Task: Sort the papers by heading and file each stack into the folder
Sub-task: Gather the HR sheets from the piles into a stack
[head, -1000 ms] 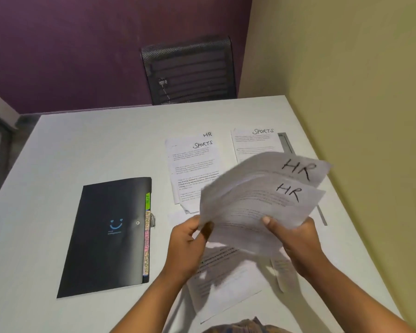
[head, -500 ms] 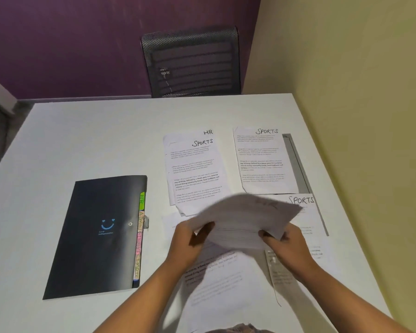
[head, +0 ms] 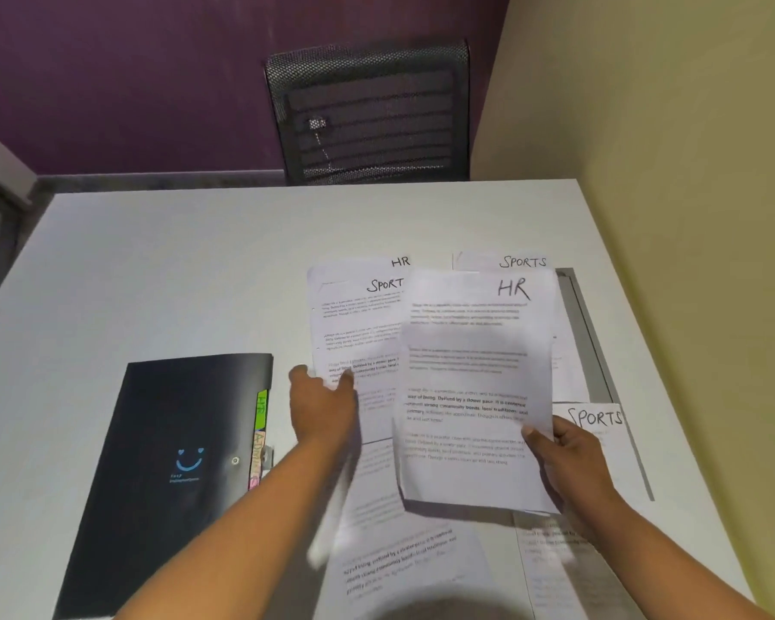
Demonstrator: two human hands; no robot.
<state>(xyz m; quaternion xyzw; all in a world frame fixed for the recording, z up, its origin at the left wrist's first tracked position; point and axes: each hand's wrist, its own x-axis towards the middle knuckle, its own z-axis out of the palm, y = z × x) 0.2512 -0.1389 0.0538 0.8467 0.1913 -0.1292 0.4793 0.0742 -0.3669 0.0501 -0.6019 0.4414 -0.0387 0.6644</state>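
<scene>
While looking down over white bench [head: 153, 270], recorded right hand [head: 573, 467] grasping thin stack of white printed sheets headed "HR" [head: 475, 387] at its lower right edge, thumb pressed on top, remaining fingers hidden beneath. Found stack raised off bench, nearly flat, heading toward far side, covering parts of papers below.

Recorded left hand [head: 323, 404] released, gripping nothing, fingers loosely extended at left edge of white paper pile [head: 354, 324]; cannot tell contact, motion blur. Read top sheet of that pile as "SPORT", cut off by held stack, with sheet headed "HR" peeking out behind it.

Noted white sheet headed "SPORTS" [head: 522, 261] at far right, mostly covered by held stack, and second white sheet headed "SPORTS" [head: 596, 418] just beyond right hand, beside grey strip [head: 587, 342] along bench's right side. Noted further printed sheets [head: 399, 566] lying nearest camera, under both forearms, headings out of view.

Located black flat plastic folder with blue smiley mark [head: 175, 463] closed on bench, left of left hand and apart from it, green tab marked "HR" [head: 262, 407] and pink tab [head: 258, 458] below it sticking out of right edge.

Logged black mesh chair [head: 368, 114] behind bench against purple wall [head: 130, 82]; yellowish wall [head: 667, 172] on right.
</scene>
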